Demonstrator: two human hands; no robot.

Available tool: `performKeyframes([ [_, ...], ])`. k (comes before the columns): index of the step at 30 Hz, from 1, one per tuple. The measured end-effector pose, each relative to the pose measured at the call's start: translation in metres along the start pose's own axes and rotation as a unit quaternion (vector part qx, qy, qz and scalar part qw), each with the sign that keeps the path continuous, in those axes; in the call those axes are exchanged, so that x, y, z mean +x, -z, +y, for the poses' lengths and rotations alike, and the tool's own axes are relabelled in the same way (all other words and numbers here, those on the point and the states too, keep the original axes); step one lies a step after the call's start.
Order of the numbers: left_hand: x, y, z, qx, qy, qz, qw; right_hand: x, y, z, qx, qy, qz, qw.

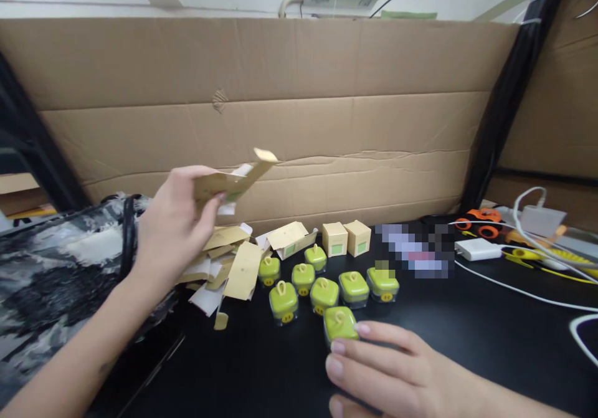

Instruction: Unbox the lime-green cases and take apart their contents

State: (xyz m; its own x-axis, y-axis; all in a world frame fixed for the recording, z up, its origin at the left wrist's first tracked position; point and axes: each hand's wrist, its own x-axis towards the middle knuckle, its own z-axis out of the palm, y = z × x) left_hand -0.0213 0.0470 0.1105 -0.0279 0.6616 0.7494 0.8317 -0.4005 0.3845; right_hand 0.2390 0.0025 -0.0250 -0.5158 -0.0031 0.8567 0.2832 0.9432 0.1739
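Observation:
My left hand (175,218) is raised over a pile of flattened cartons (243,271), its fingers and thumb pinching an opened small cardboard box (210,189) with its flaps sticking out. My right hand (387,371) has its fingers stretched out, the fingertips at the right and front side of a small clear container with a green lid (340,323). Whether the thumb touches that container is hidden. Several like containers (324,294) with yellow loops on their lids stand behind it on the black table (448,356).
Two closed small boxes (335,239) stand near the cardboard wall (299,125), beside an opened carton (289,237). A black-and-white patterned bag (65,275) lies at left. White cables, a charger (477,249) and an orange toy vehicle (479,222) are at right. A blurred-out patch covers something.

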Motion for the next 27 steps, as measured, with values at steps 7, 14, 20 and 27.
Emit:
performKeyframes([
  [7,0.018,-0.037,-0.040,0.333,-0.127,-0.108,0.928,0.044,0.027,0.050,-0.155,-0.071,-0.094,0.981],
  [14,-0.005,-0.042,-0.062,0.394,-0.155,-0.156,0.892,0.034,0.021,0.147,-0.204,-0.259,-0.284,0.900],
  [20,-0.010,-0.036,-0.036,0.368,-0.177,-0.144,0.901,0.000,0.011,0.188,-0.162,-0.294,-0.358,0.871],
  [27,-0.064,-0.027,0.002,0.141,-0.215,-0.156,0.954,0.006,0.036,0.161,-0.155,-0.294,-0.266,0.905],
])
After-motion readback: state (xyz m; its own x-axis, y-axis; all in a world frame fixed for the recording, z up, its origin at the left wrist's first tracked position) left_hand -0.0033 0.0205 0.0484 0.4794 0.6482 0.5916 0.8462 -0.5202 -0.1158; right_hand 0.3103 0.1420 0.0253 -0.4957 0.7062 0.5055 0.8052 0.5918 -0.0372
